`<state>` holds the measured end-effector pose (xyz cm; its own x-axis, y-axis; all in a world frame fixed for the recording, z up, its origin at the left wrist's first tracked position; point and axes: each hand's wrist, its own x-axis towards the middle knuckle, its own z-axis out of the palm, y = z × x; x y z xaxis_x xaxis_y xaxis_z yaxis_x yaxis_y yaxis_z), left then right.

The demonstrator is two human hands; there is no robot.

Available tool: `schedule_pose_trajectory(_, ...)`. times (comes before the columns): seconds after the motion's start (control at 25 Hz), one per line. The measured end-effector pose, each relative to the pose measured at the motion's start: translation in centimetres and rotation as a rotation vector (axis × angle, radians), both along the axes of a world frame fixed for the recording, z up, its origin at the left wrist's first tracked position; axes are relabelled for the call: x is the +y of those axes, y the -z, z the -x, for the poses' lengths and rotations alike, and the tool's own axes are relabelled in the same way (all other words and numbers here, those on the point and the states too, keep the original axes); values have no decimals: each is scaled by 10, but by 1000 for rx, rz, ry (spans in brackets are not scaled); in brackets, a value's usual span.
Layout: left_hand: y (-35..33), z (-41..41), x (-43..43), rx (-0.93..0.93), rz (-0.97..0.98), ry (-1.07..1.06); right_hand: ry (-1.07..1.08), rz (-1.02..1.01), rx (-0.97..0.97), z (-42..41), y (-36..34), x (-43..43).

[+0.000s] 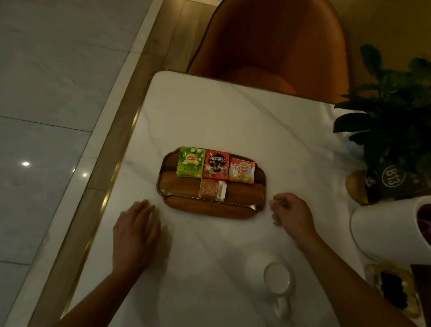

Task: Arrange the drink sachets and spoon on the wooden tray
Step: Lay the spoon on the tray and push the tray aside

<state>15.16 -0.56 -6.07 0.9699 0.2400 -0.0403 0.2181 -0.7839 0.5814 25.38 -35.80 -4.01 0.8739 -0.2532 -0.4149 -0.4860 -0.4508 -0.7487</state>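
Observation:
A wooden tray (179, 186) lies on the white marble table (225, 117). Along its far edge stand three sachets in a row: green Lipton (190, 162), red Nescafe (216, 165), and white-orange Coffee mate (242, 170). A small pale orange sachet (212, 189) lies below the Nescafe. A metal spoon (206, 200) stretches across the tray's near part. My left hand (134, 234) rests flat on the table, left of the tray, fingers apart and empty. My right hand (291, 213) hovers just right of the tray, fingers loosely curled, holding nothing.
A white mug (276, 277) stands near me, right of centre. A white cylindrical holder (389, 228), a potted plant (403, 121) with a "B13" sign (392, 176) and a glass dish (393, 288) fill the right side. An orange chair (273, 39) faces the far edge.

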Motion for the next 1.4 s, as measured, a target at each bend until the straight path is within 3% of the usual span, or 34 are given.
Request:
schedule_pose_trajectory(0.12,-18,-25,-9,74,162,-257,39,-1,26,-17,-3,2)
schedule_pose_trajectory(0.24,-26,-50,-17,238,672,-607,38,61,46,-32,-3,9)
schedule_pose_trajectory(0.32,-31,-57,-23,278,849,-722,40,76,53,-40,-4,12)
schedule_pose_trajectory(0.72,-35,-62,-37,254,698,-692,-142,244,34,-56,-4,19)
schedule_pose_trajectory(1.0,-36,-68,-39,262,657,-755,-90,195,53,-56,-4,21)
schedule_pose_trajectory(1.16,-36,-73,-36,303,755,-789,-25,138,57,-42,-3,17)
schedule_pose_trajectory(1.4,-35,-85,-50,304,787,-692,111,84,28,-8,-6,-8)
